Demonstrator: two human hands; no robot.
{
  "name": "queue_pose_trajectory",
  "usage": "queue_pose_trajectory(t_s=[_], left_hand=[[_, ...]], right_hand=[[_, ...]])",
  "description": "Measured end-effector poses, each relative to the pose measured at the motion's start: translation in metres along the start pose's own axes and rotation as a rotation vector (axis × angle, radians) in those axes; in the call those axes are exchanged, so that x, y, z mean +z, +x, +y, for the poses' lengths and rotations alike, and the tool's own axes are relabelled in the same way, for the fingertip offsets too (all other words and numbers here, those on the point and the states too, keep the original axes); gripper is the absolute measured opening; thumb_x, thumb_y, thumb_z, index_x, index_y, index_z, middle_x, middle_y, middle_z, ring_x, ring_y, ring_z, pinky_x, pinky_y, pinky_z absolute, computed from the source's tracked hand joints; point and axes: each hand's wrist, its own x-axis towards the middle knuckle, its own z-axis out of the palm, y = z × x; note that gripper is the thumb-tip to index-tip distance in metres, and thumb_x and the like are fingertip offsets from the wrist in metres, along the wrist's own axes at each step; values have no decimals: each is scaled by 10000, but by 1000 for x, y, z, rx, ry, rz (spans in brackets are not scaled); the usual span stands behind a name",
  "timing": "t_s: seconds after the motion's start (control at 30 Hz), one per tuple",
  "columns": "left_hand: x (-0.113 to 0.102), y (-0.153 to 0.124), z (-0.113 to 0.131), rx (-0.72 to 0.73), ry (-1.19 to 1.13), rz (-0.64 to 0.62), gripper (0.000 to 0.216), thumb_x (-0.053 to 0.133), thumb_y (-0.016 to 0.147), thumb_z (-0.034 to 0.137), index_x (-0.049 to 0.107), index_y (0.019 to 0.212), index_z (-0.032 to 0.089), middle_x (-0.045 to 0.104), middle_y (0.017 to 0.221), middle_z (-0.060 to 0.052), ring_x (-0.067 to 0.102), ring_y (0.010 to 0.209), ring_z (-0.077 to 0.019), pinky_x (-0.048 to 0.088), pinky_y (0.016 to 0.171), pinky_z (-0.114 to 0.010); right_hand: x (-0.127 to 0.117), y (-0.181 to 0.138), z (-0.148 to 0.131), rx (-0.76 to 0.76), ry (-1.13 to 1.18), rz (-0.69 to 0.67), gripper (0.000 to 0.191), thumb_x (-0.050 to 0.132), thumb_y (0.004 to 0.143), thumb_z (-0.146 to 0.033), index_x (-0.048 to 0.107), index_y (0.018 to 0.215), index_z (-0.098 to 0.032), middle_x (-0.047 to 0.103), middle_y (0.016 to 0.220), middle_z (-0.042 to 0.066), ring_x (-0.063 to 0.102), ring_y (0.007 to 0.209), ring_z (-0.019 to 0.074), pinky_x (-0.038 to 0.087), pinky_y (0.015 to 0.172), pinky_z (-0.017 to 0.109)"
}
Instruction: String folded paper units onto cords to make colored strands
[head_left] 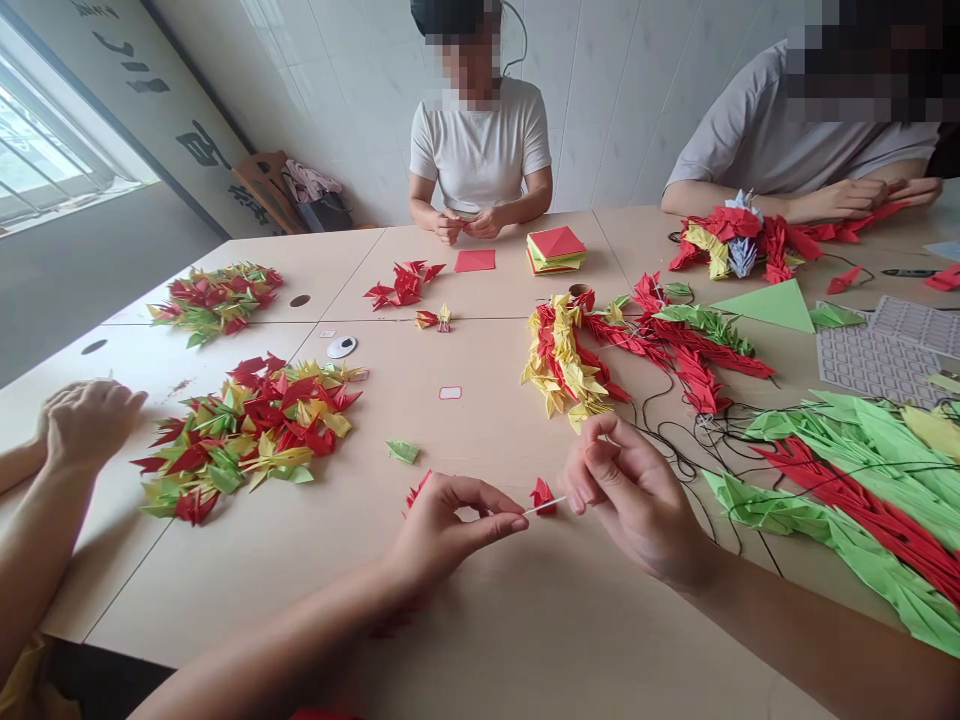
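My left hand (450, 525) is closed in a pinch, thumb against forefinger, on one end of a thin white strand (545, 505). The other end runs into the curled fingers of my right hand (637, 505), which is closed on it. Whether the strand is thread or a needle I cannot tell. Just behind it, between my hands, lies a small red folded-paper piece (541, 492). More red paper (417, 490) shows partly behind my left hand. A green folded piece (403, 452) rests beyond that hand.
Piles of folded paper (259, 425) lie at left, near a co-worker's hands (90, 425). Strung red and yellow paper chains (559, 360), black cords (679, 450) and long green chains (817, 530) spread rightward. Two people sit opposite; a square paper stack (556, 252) stands between them.
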Motion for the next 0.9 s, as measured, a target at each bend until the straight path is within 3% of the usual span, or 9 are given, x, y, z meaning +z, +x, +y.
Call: queue_pose_trajectory(t_s=[0.1,0.2,0.4,0.57,0.73,0.9], left_hand=[[-1,-1,-4,13,-2,38,217,748,754,383,772,791,170,760,782,-68,685,701,-163,536,640,-222],[-2,-2,-6,62,11,73,181,739,771,352,775,835,187,765,818,-66,697,735,-165,541,656,-217],[-2,-2,2,215,24,47,168,650,857,283,745,953,183,765,855,-62,716,784,-164,557,729,-239],[-1,-5,5,167,1,67,308,686,830,298,657,1108,169,767,842,-61,731,794,-188,573,757,-278],[-2,-5,7,153,38,87,185,710,806,311,687,913,162,767,802,-52,731,748,-180,575,698,-243],[-2,-4,9,226,96,99,92,717,795,264,724,818,176,765,786,-38,720,709,-160,570,678,-226]], right_hand=[[0,-3,-3,-63,-40,42,211,522,937,-402,410,862,-239,463,549,-79,410,451,78,396,466,224],[-2,-7,-5,-100,-55,0,183,503,951,-375,413,862,-243,505,560,-72,368,426,70,342,426,208],[0,-11,-5,-161,-108,-101,69,487,967,-289,478,917,-242,582,631,-44,556,603,105,474,616,271],[4,-13,-10,-122,-333,-64,49,538,938,-271,542,920,-226,643,707,-7,599,655,117,514,637,266],[4,-15,-10,-124,-406,-69,161,551,931,-271,525,1083,-222,700,778,13,617,621,110,540,628,256],[2,-13,-17,-112,-434,-49,76,593,905,-272,575,920,-199,700,775,33,645,649,127,563,630,262]])
